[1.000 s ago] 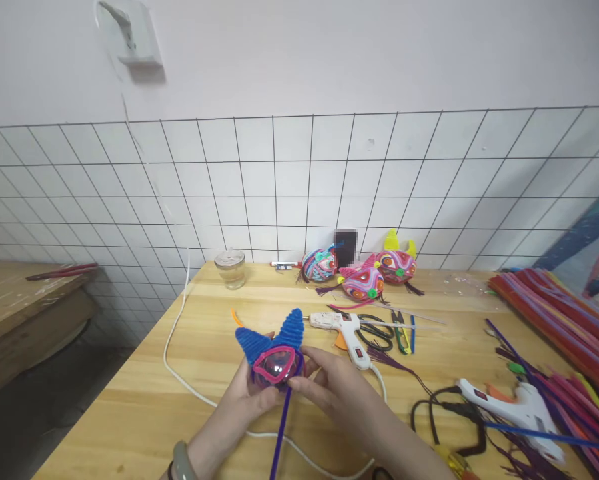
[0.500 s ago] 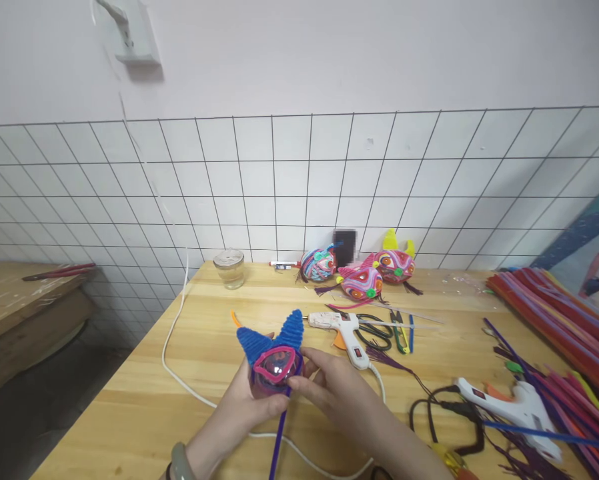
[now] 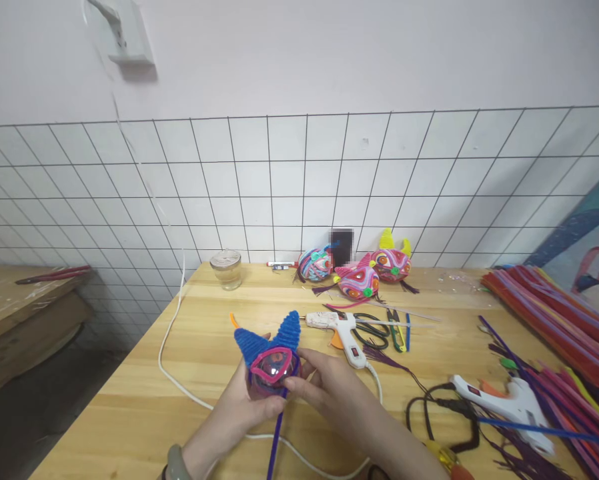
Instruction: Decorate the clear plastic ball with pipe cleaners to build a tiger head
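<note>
The left hand (image 3: 239, 413) and the right hand (image 3: 332, 393) both grasp the clear ball (image 3: 271, 369), which sits between their fingertips with two blue ears and a pink outline already on, while the purple pipe cleaner (image 3: 275, 437) hangs mostly unwound below the fingers.

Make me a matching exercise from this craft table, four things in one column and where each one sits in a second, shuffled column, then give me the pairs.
Things:
1. glass jar
2. clear ball with blue ears
3. scissors
4. pile of pipe cleaners

Places:
A. along the table's right side
B. held between left hand and right hand
C. far left corner, near the tiled wall
D. just right of the nearer glue gun, mid-table

Pairs: 1-C, 2-B, 3-D, 4-A
</note>
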Motion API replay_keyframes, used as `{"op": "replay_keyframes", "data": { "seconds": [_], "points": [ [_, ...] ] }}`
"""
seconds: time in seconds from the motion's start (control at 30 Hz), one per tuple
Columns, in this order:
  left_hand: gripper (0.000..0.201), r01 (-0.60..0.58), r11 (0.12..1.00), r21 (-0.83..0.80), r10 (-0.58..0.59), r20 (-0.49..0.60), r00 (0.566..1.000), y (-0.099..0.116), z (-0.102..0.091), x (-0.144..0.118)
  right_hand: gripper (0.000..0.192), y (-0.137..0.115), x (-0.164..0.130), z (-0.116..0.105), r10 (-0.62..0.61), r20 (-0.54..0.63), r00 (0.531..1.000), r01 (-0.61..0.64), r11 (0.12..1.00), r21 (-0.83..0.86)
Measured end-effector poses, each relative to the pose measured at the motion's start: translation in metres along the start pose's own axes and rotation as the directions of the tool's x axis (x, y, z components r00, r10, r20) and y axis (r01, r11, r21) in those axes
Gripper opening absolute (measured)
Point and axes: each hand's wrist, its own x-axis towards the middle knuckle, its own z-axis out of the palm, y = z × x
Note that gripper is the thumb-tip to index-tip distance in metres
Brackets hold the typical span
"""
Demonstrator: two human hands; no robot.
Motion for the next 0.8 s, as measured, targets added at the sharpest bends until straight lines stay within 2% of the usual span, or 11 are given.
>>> {"op": "replay_keyframes", "data": {
  "seconds": [0.33, 0.67, 0.8],
  "points": [
    [0.079, 0.02, 0.998, -0.056, -0.018, 0.033, 0.999, -0.0025, -0.0017, 0.0004, 0.021, -0.001, 0.0008, -0.0016, 0.003, 0.014, 1.0, -0.003, 1.0, -0.001],
    [0.064, -0.008, 1.0, 0.023, 0.008, -0.006, 1.0, 0.0006, 0.0015, -0.0005, 0.019, -0.0002, -0.0013, 0.0016, 0.008, 0.0, 1.0, -0.008, 1.0, 0.008],
    [0.066, -0.003, 1.0, 0.017, 0.003, -0.022, 1.0, 0.0029, 0.0049, -0.0019, 0.021, -0.0018, -0.0009, 0.001, -0.006, 0.001, 1.0, 0.006, 1.0, 0.03]
  ]
}}
